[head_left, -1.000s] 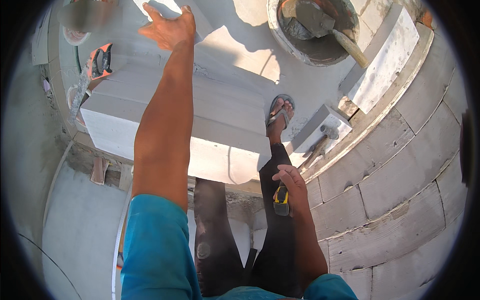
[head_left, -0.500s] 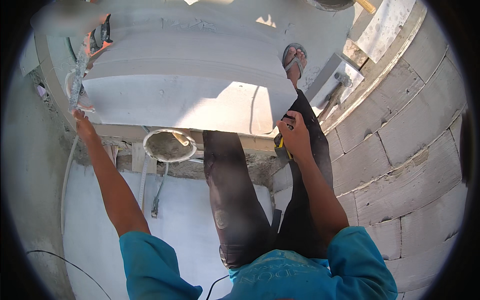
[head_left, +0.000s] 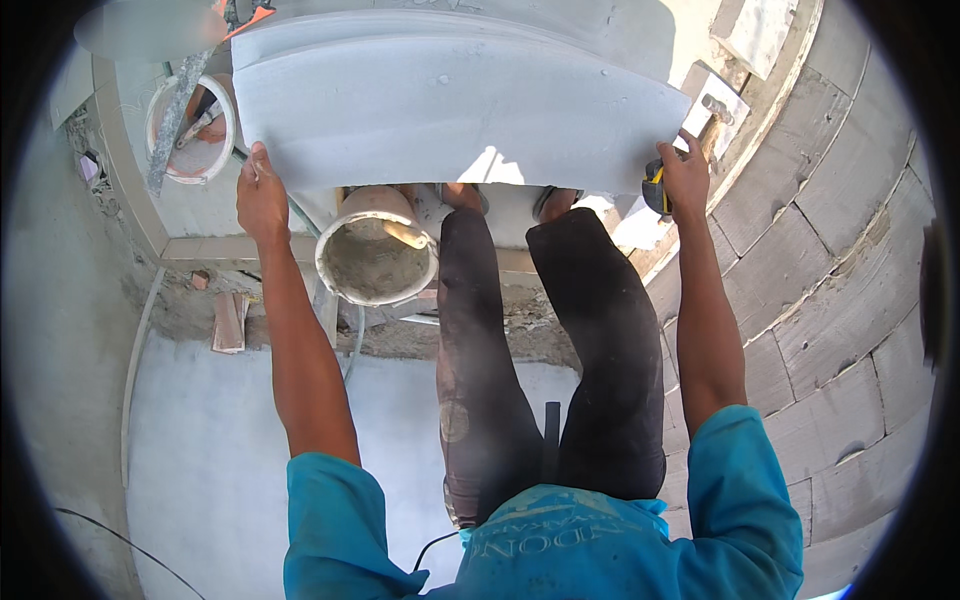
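A broad pale grey panel [head_left: 450, 110] spans the space before me, its near edge over my shins. My left hand [head_left: 262, 205] is closed on its near left corner, thumb on top. At the near right corner my right hand [head_left: 688, 180] grips the panel and also keeps hold of a yellow-and-black tape measure [head_left: 655, 190]. Fingers under the panel are hidden on both sides. To the left of the panel, the handsaw [head_left: 175, 120] lies across a white bucket [head_left: 231, 135] with tools in it.
A mortar-crusted bucket [head_left: 372, 204] with a wooden handle [head_left: 405, 235] in it stands between my left arm and legs. Pale block walls [head_left: 830, 250] rise at right. A hammer [head_left: 716, 107] lies on a block. A tiled step edge [head_left: 215, 250] runs below.
My left hand has left the saw blade and taken the panel's left corner. My right hand has moved right and up to the other corner. The saw has tilted and my feet have shifted.
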